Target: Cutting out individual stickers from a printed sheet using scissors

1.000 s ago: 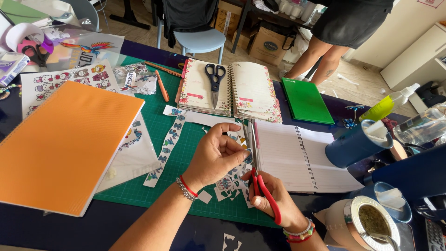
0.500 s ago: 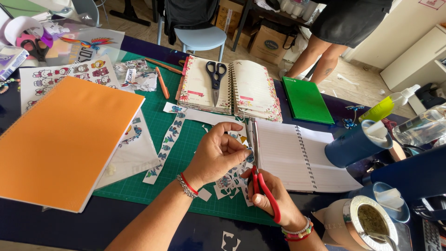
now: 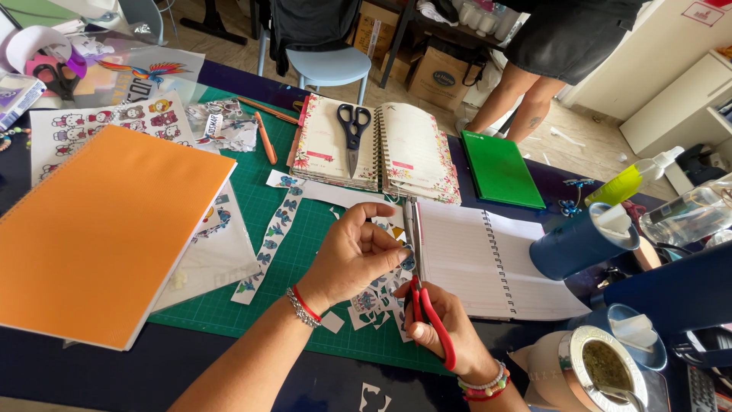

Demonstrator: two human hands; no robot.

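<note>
While the left hand [image 3: 354, 255] pinches a small sticker [image 3: 402, 258] steady, the right hand [image 3: 442, 328] grips red scissors [image 3: 421, 290] trimming its edge.

scissors in right hand [image 3: 428, 317]: red handles, grey blades
scissors on planner [image 3: 353, 131]: black handles
cutting mat [image 3: 297, 259]: green with a pale grid
large notebook [image 3: 95, 225]: plain orange cover
small notebook [image 3: 499, 168]: bright green
open planner [image 3: 377, 145]: cream pages, floral edge, pink tabs
lined notebook [image 3: 484, 259]: white pages, fine lines
sticker strip [image 3: 271, 240]: white with blue figures
tumbler [image 3: 576, 243]: dark blue
left wrist bracelet [image 3: 305, 305]: red and silver
spray bottle [image 3: 637, 177]: yellow-green
</note>
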